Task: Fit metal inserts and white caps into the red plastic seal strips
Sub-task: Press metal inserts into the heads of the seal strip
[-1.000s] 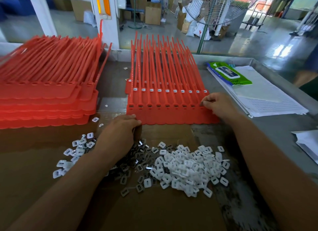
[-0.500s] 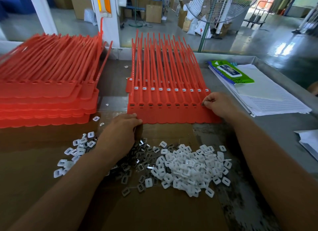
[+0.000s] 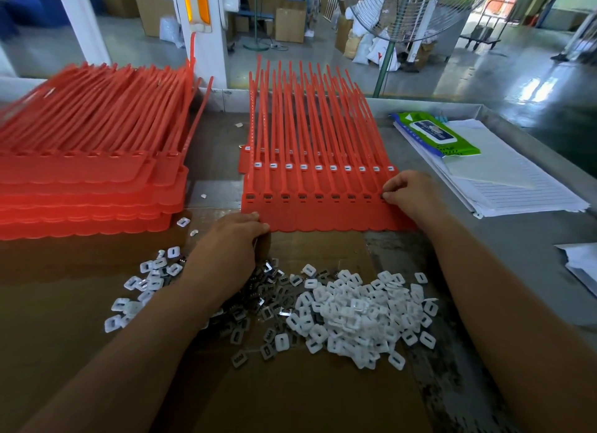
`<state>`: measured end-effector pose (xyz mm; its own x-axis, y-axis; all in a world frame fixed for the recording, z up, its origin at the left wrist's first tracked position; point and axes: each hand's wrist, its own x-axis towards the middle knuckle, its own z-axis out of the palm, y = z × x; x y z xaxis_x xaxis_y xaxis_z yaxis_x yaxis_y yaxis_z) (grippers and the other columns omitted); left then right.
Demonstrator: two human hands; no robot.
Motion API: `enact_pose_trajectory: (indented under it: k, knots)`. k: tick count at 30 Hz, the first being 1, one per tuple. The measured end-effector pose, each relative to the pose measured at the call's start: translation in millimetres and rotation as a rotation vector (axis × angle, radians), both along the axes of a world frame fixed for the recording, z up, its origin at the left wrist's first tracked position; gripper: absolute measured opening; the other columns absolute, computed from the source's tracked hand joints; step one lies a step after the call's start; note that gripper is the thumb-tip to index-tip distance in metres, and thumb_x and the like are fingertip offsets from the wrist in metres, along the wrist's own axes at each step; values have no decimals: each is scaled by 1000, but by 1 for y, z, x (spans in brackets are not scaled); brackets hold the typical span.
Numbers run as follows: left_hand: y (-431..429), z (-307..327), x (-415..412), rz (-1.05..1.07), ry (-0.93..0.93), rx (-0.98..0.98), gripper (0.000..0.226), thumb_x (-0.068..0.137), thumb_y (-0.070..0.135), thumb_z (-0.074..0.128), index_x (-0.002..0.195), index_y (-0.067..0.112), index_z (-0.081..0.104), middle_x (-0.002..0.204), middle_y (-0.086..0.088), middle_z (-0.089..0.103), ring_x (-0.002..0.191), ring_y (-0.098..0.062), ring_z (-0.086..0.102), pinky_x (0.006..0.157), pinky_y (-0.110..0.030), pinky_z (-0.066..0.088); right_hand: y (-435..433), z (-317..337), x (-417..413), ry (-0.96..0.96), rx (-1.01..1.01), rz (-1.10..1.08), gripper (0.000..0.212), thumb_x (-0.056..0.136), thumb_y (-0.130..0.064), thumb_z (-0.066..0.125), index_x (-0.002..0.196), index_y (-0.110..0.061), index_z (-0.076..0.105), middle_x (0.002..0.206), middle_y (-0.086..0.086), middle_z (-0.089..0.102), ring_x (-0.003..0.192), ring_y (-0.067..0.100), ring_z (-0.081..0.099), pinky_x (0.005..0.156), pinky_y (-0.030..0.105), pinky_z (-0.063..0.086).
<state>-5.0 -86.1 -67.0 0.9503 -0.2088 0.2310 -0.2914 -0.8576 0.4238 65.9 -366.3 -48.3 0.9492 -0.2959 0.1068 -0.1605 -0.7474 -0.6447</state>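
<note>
Red seal strips (image 3: 319,161) lie as a stacked sheet mid-bench, tails fanned toward the far edge, heads in a row at the near side. Top sheet: sockets along the head row show dark inserts; the sheet under it, set further back, shows a row of white caps already in.

Right hand (image 3: 412,193) sits at the rightmost socket of the top sheet, thumb and forefinger pinched together at that socket; what's between them is too small to tell.

Left hand (image 3: 226,248) rests knuckles-up at the sheet's near-left corner, fingers curled under, touching the red edge; can't tell if they're clamped on anything.

Metal inserts (image 3: 268,290) are heaped just under/right of the left hand on cardboard (image 3: 290,397). White caps (image 3: 358,313) piled to their right, a smaller scatter to the left.

Second, taller stack of red sheets (image 3: 90,174) at far left. Wet wipes pack (image 3: 436,134) on lined papers (image 3: 504,180) at right.
</note>
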Motion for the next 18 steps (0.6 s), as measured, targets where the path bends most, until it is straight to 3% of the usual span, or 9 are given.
enact_pose_trajectory:
  k: [5,12,18]
  knots:
    - [0,0,1,4,5,3,40,88,1,42,121,18,56,137,-1,46,127,-16,38,104,-26,27,2,0,3,-1,16,-40,32,76,-6,67,57,-29,54,72,-10,51,88,15,51,80,32,42]
    - [0,-2,1,5,3,-3,40,88,1,42,121,18,57,137,-1,46,127,-16,38,103,-26,27,-2,-6,4,-6,2,-8,27,81,-11,66,64,-30,56,88,-4,58,91,15,53,84,35,45]
    - [0,-3,2,8,8,-5,39,88,1,43,120,19,57,137,0,46,127,-16,38,104,-26,26,4,1,-5,-95,55,31,13,85,-16,60,78,-27,60,86,-5,58,79,7,52,77,26,38]
